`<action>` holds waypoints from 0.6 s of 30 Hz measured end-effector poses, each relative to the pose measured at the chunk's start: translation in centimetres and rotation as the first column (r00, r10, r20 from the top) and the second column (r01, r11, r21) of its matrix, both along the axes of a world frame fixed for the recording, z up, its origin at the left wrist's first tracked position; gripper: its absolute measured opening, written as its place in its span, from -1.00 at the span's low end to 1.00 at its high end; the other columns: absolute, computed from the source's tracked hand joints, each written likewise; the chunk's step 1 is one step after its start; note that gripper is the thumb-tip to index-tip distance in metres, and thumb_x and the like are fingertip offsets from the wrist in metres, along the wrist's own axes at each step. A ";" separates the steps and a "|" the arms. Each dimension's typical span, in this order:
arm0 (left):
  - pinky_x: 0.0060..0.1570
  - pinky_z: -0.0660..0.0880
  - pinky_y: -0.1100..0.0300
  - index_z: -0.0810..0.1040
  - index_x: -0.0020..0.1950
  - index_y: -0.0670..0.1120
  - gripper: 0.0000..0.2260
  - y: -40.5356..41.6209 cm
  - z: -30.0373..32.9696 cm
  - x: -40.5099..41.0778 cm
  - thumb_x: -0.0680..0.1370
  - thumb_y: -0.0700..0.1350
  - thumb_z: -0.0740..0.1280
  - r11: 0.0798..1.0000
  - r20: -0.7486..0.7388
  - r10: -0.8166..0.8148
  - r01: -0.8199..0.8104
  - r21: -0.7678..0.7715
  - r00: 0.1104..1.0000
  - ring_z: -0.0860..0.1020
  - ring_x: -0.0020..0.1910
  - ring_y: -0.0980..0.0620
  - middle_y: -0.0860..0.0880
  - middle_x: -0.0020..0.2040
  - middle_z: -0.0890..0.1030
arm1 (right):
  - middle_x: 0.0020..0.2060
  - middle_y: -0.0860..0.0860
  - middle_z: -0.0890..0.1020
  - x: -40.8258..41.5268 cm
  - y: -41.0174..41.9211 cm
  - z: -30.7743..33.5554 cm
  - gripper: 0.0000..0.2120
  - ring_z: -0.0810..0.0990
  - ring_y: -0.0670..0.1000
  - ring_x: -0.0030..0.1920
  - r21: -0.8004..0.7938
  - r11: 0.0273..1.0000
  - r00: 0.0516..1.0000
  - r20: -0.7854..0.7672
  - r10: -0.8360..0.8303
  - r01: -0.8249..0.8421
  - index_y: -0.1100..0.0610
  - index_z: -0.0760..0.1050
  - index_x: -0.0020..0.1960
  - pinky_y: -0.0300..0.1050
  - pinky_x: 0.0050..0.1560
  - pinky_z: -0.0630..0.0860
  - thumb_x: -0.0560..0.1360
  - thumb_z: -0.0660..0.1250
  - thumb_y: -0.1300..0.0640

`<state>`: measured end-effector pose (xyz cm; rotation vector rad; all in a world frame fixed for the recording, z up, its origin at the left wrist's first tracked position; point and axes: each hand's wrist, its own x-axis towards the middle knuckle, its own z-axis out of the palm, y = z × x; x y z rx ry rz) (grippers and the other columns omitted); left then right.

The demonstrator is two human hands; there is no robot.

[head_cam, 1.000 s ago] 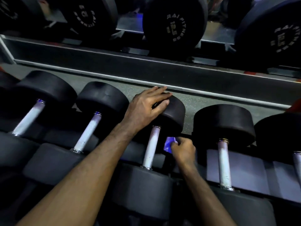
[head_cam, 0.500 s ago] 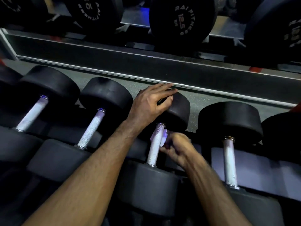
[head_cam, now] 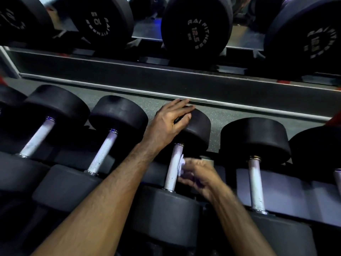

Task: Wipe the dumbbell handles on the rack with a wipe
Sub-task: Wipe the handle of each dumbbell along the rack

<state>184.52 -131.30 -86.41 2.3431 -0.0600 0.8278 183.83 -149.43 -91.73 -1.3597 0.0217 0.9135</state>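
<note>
- Down on the lower rack (head_cam: 280,193), middle of the row, the wiping step is live on the third handle (head_cam: 174,166) from the left.
- Left hand (head_cam: 168,123) rests on the far head (head_cam: 198,126) of that dumbbell, fingers (head_cam: 181,104) straight and loosely spread over the black rubber, bracing it, I'd say, so it can't roll in its cradle.
- Right hand (head_cam: 198,174) is at the handle's right side, fingers curled round a small pale wipe (head_cam: 181,164), pinching it bunched against the knurled steel. The hand is blurred, so exact finger placement is hard to call.
- Wipe touches the handle about mid-length; only a scrap of it shows past the knuckles.
- Judgement: this handle looks mid-wipe, not finished, with contact on the right flank only.
- Next move calls for wrapping the wipe around the bar and running it collar to collar, with the left hand holding the head steady.
- After that, the neighbouring handle (head_cam: 255,183) to the right sits close by and looks the natural next stop.
- Two more handles, one (head_cam: 102,151) and another (head_cam: 36,136), lie to the left; whether they are done I cannot tell.
- Upper tier (head_cam: 196,29) holds bigger dumbbells, marked 10 and 12.5, with handles out of sight.
</note>
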 end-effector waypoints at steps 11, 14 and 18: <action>0.62 0.25 0.05 0.65 0.44 -0.02 -0.65 -0.4 0.2 0.0 0.69 0.04 0.32 1.000 0.015 0.004 -0.004 -0.009 1.000 0.35 0.62 -0.06 -0.01 0.53 0.54 | -0.42 0.11 0.57 -0.2 0.7 0.6 -0.80 0.53 -0.07 -0.51 -0.072 0.997 0.994 0.110 -0.015 0.023 0.26 0.60 -0.15 -0.07 -0.31 0.64 0.53 0.25 0.44; 0.61 0.25 0.10 0.66 0.43 -0.03 -0.64 -0.6 0.0 -0.1 0.67 0.04 0.32 1.000 0.028 0.027 -0.027 -0.016 0.999 0.37 0.60 -0.05 0.00 0.51 0.55 | -0.34 0.18 0.64 -2.1 -1.5 -0.2 -0.81 0.60 0.00 -0.44 -0.119 0.975 0.981 0.024 0.190 -0.186 0.27 0.67 -0.06 -0.16 -0.40 0.61 0.53 0.29 0.43; 0.62 0.26 0.03 0.65 0.44 -0.01 -0.64 -0.5 0.2 -0.2 0.67 0.04 0.33 1.000 -0.002 0.008 -0.008 -0.015 1.000 0.38 0.59 -0.06 -0.01 0.52 0.55 | -0.41 0.10 0.58 0.1 0.7 0.2 -0.75 0.54 -0.06 -0.45 0.046 0.997 0.996 0.057 -0.065 0.062 0.24 0.62 -0.15 -0.17 -0.38 0.61 0.55 0.25 0.46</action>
